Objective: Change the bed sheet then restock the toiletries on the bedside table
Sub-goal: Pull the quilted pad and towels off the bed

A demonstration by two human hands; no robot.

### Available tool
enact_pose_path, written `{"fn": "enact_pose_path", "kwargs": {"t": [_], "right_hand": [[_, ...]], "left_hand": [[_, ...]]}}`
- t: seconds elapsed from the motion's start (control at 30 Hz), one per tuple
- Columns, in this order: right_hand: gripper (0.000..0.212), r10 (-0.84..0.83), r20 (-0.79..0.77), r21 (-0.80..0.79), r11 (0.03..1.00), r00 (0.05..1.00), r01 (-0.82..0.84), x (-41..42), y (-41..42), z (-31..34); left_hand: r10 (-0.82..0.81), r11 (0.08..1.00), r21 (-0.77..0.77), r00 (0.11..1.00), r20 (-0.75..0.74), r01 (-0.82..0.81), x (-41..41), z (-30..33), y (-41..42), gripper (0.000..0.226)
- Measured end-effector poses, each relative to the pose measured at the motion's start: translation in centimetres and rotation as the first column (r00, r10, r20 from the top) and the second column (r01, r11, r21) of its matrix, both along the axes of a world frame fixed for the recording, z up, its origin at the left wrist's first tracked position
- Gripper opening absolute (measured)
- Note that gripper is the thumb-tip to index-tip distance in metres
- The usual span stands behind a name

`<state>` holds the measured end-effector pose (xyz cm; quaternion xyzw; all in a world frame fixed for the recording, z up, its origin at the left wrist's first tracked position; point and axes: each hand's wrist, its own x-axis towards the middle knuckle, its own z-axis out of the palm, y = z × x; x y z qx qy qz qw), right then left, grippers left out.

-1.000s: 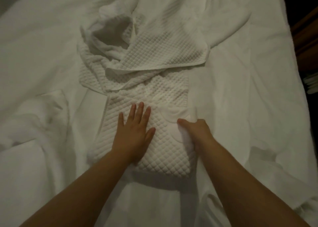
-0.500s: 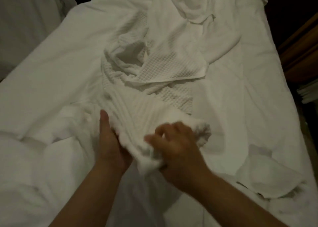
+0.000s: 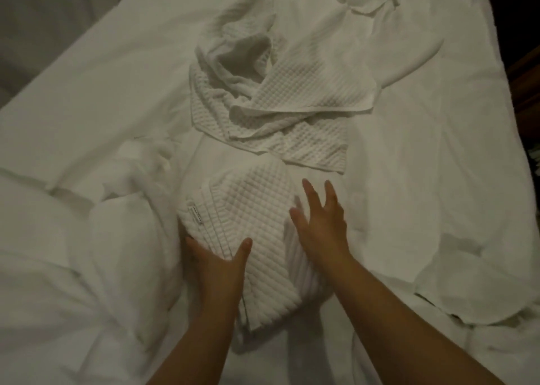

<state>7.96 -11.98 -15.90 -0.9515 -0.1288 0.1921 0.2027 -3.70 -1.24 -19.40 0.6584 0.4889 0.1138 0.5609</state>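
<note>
1. Now both of the person's bare arms reach over the bed, where a white bed sheet lies spread and creased across the mattress.
2. A folded waffle-textured towel sits on the sheet in the near middle, right in front of the person, with a small label on its left edge.
3. The left hand is at the towel's near left edge; its thumb lies on top of the fabric and the fingers go underneath it, so the grip is closed on the towel.
4. The right hand rests flat on the towel's right side, fingers straight and spread apart, clamping nothing.
5. Just beyond the folded towel lies a second waffle-weave cloth, loose and crumpled, with one corner flapped over itself; its near hem lies close to the folded towel's far edge.
6. To the left, rumpled white bedding bunches up in soft heaps beside the towel.
7. At the far right, past the bed's edge, dark wooden furniture shows in shadow; I cannot make out what it carries.
</note>
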Motion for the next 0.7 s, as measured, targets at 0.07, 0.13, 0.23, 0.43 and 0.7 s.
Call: {"fn": "enact_pose_path", "kwargs": {"t": [0.07,0.13,0.23,0.43,0.7], "right_hand": [[0.071,0.145,-0.134,-0.122,0.979,0.980,-0.161,0.1,0.7,-1.2],[0.075,0.334,-0.117,-0.172,0.921,0.935,-0.350,-0.6,0.8,-2.3],[0.074,0.377,-0.115,-0.059,0.921,0.919,-0.386,-0.1,-0.3,-2.5],[0.085,0.112,-0.507,0.322,0.944,0.855,0.067,3.2,-1.6,-1.1],[0.050,0.288,-0.400,0.466,0.881,0.870,-0.077,1.1,-1.2,3.5]], "left_hand": [[0.003,1.000,0.014,1.000,0.017,-0.004,0.1,-0.6,-0.2,0.109],[0.008,0.999,0.040,0.999,0.034,-0.009,-0.2,-1.5,0.1,0.108],[-0.033,0.995,0.095,0.999,0.015,0.031,-0.5,-1.3,-0.1,0.104],[-0.233,0.941,0.244,0.972,-0.032,0.233,-2.4,-0.5,-1.4,0.084],[-0.466,0.885,0.026,0.880,0.097,0.465,-3.4,1.3,2.0,0.057]]}}
